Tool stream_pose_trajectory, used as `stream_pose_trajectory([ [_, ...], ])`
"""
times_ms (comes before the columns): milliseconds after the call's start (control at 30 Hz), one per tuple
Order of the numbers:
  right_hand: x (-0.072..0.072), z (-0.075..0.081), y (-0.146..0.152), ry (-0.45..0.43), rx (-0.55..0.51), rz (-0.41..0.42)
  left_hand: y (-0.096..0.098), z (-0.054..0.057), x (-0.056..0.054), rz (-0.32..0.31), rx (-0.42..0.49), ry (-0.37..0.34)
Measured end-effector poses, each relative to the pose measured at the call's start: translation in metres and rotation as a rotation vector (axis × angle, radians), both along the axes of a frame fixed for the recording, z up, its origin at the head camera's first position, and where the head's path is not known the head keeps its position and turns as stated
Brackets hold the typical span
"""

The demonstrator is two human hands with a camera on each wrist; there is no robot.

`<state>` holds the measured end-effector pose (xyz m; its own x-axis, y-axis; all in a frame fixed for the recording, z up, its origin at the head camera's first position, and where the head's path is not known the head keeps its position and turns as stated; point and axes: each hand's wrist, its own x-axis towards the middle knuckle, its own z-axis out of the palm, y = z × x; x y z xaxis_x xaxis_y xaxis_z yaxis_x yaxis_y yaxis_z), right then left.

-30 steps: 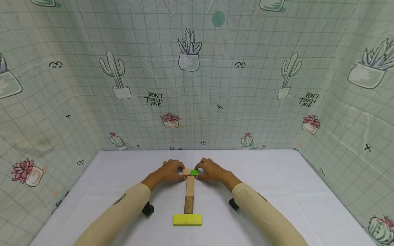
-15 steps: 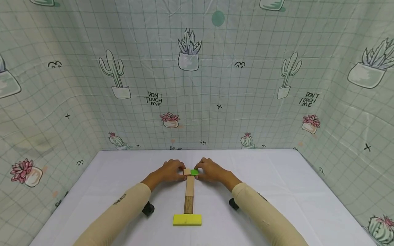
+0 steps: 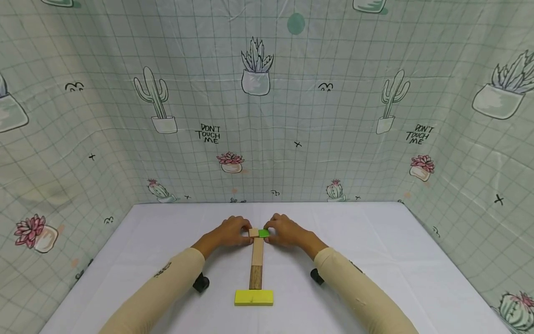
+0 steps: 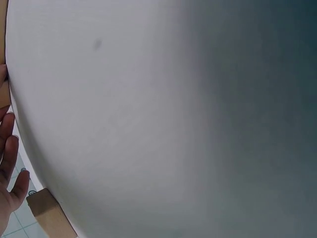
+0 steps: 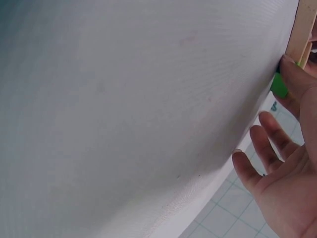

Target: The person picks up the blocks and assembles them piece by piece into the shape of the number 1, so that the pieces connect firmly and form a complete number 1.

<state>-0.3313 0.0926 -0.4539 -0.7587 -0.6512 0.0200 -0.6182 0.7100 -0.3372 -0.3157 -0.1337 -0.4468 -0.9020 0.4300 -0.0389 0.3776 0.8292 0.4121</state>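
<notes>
On the white table, my left hand (image 3: 230, 231) pinches a small plain wooden block (image 3: 253, 233) between thumb and finger. My right hand (image 3: 283, 230) pinches a small green block (image 3: 264, 233) from the other side. The two blocks sit side by side, apparently touching, at the far end of a light wooden block (image 3: 257, 251). A darker wooden block (image 3: 256, 277) continues this line towards me and meets a yellow block (image 3: 253, 298) lying crosswise. In the right wrist view, thumb and finger are on the green block (image 5: 280, 85) while the other fingers spread apart.
Black wrist-worn devices show under the left sleeve (image 3: 201, 283) and the right sleeve (image 3: 316, 277). Behind the table (image 3: 367, 260) hangs a gridded cloth (image 3: 275, 120) printed with cacti. A brown block-like shape (image 4: 51, 214) appears low in the left wrist view; its kind is unclear.
The plain wooden block has shifted slightly right, closing the thin gap to the green block. Both hands keep their hold and otherwise stay nearly still.
</notes>
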Motion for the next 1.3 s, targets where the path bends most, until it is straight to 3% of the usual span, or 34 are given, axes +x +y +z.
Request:
stream_pose_trajectory([
  [900, -0.002, -0.002, -0.004, -0.008, -0.014, 0.002, -0.009, 0.001, 0.005, 0.017, -0.023, -0.007],
  [1300, -0.001, -0.004, -0.001, -0.02, 0.015, -0.033, -0.02, 0.007, 0.009, 0.07, 0.051, -0.005],
])
